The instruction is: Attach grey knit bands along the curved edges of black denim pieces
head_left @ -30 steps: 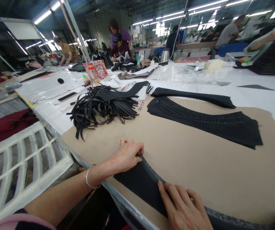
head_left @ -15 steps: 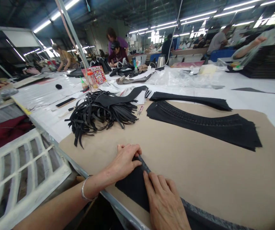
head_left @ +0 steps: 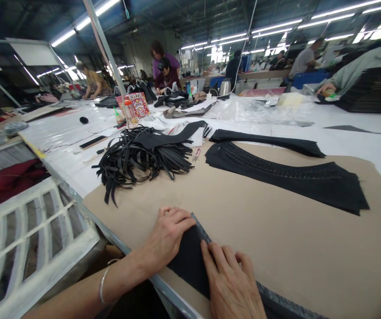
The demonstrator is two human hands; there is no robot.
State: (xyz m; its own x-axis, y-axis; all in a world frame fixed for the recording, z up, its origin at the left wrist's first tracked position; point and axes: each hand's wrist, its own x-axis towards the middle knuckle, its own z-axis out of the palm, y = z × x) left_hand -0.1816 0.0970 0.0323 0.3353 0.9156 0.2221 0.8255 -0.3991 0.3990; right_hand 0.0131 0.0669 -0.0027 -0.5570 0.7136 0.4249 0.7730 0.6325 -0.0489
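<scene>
A long black fabric piece (head_left: pixel 190 261) with a grey strip along its upper edge lies on brown paper (head_left: pixel 296 235) at the table's front. My left hand (head_left: pixel 165 237) is at the piece's far left end, its fingers curled and closed on the corner; the fingertips are partly hidden. Farther along the same edge, my right hand (head_left: pixel 232 281) lies on the fabric with its fingers apart, the tips pressing near the grey strip. Beyond my hands is a stack of curved black fabric pieces (head_left: pixel 283 177) with pale stitch-like marks.
A heap of black strips (head_left: pixel 140 155) lies at the paper's left, beside small thread snips (head_left: pixel 196 154). Another narrow black stack (head_left: pixel 266 141) sits behind. A white slatted rack (head_left: pixel 37 239) stands left of the table edge. Co-workers sit and stand across the room; a dark stack (head_left: pixel 376 91) is far right.
My left hand has drawn slightly back toward me, uncovering the tip of the grey strip. The right hand stays nearly in place. A co-worker's arm at far right has lowered to the table.
</scene>
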